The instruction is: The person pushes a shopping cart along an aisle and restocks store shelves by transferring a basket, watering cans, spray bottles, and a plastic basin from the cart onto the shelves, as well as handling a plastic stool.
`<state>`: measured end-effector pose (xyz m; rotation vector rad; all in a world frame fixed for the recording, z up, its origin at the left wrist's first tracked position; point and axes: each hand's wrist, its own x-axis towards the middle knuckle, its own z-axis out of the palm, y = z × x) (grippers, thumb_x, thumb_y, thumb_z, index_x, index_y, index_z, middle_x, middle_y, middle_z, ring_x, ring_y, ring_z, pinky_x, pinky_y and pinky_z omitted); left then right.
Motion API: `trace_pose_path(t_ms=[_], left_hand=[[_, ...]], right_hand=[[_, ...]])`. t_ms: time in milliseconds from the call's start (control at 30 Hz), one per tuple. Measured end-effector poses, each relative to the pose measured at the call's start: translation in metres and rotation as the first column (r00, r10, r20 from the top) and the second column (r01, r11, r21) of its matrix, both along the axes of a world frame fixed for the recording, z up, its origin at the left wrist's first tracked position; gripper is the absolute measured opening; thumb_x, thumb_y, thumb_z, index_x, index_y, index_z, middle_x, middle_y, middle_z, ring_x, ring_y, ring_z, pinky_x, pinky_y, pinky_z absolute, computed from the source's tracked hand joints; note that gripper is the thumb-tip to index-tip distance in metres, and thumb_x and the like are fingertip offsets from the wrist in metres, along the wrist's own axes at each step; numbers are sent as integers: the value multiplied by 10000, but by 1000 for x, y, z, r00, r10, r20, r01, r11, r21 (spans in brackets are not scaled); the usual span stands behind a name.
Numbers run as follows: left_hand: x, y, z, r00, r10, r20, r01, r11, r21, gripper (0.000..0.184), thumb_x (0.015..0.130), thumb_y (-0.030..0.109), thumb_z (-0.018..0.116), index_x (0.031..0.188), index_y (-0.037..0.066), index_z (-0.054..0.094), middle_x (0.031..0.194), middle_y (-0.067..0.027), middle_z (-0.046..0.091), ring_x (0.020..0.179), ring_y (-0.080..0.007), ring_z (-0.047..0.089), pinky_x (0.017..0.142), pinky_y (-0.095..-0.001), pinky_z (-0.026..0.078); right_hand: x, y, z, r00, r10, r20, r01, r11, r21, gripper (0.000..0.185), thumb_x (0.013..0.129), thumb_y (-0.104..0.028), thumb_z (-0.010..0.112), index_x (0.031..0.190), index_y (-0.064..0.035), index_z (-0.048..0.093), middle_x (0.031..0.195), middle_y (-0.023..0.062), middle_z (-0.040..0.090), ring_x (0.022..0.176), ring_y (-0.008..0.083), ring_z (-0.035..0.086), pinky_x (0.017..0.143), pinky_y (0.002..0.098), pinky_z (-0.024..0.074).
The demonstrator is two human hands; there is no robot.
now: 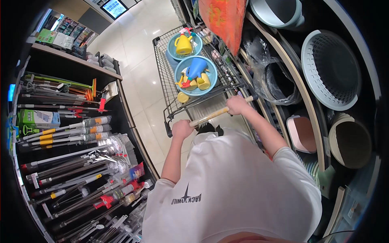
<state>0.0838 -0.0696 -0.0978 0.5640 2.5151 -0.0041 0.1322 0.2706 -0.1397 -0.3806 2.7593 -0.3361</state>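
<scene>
Both of my hands are wrapped round the handle (210, 116) of a wire shopping cart (161, 60). My left hand (182, 128) grips its left end, and my right hand (237, 105) holds it near the right end. Inside the cart, the nearer blue basin (180, 83) carries a blue spray bottle (197, 67) with a red nozzle and several yellow items. Behind it, a second blue basin (197, 42) holds a yellow spray bottle (184, 45) with a red and white top. A small yellow round thing (183, 97) lies lower in the cart.
Long-handled mops and brushes (81, 156) fill the shelf on the left. Right-hand shelves hold a pale perforated basket (320, 93), a pink-lined basin (302, 135) and a plastic-wrapped item (279, 81). Tiled floor (142, 73) runs along the cart's left. A lit screen (114, 8) stands far ahead.
</scene>
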Motion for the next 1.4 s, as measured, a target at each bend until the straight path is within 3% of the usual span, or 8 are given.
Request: trace_pose_path(t_ms=[133,300,567,1333,1400], left_hand=[[37,1,4,1000,-6,-12,6,1000,2,326,867,415,703,1002,136,804,935,-167,779,870,-364,757,802,-483,614],[71,0,0,999,-4,-47,3,1000,-6,304,867,400,686,966,137,802,877,-163,772,847,-362,755,781,-486,611],[121,-7,5,997,23,-76,-22,1000,19,290,816,386,706,957,151,798,846,-149,766,824,-353,750,753,-482,610],[224,-34,8,997,46,-61,-43,997,57,292,838,396,723,959,139,792,899,-145,778,866,-360,755,790,-490,612],[232,-39,9,997,44,-60,-41,998,50,290,836,393,726,960,141,793,901,-143,779,872,-357,755,794,-488,613]], right_hand=[[39,0,8,999,-27,-40,26,999,-30,229,758,-277,742,881,-98,817,934,148,788,927,340,761,860,476,584],[75,-7,17,992,-104,65,103,995,13,239,756,-282,749,870,-82,815,872,146,785,883,341,769,813,469,601],[122,-11,13,997,-75,19,75,997,1,263,765,-329,771,860,-87,807,867,152,778,878,343,765,795,469,601],[214,-37,19,997,-72,40,69,995,70,263,776,-329,763,915,-111,813,901,145,784,908,340,763,825,473,599],[223,-43,17,998,-66,12,66,996,62,267,750,-340,766,905,-125,803,843,151,771,870,350,760,786,488,596]])
